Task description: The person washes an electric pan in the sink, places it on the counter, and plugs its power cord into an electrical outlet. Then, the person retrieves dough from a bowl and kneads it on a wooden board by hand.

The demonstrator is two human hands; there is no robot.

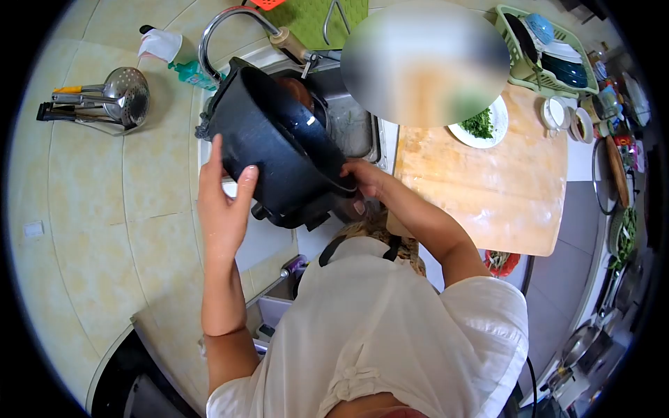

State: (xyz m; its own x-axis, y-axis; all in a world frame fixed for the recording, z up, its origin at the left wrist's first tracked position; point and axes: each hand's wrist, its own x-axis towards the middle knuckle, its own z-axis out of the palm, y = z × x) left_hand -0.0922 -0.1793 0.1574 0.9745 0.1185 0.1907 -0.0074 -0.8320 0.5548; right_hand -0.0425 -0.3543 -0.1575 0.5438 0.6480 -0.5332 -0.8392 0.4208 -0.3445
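A large black pot [261, 139] is tilted on its side at the sink's near left, its mouth facing right. My left hand [224, 191] presses against its outer wall, thumb and forefinger spread; the other fingers are partly hidden. At the lower end of the rim, my right hand [366, 180] is closed around the pot's edge, with some fingers out of sight. Dark knob-like parts show on the pot's underside. Behind it lies the metal sink [352, 129], which holds a brownish round vessel [296, 92] partly covered by the pot.
A curved faucet [209, 42] arches over the pot. On the right, a wooden board [481, 181] bears a white plate [498, 129] of chopped greens. A green dish rack [519, 63] stands behind. Skimmers and ladles [125, 97] hang on the left wall. A blurred oval covers the back middle.
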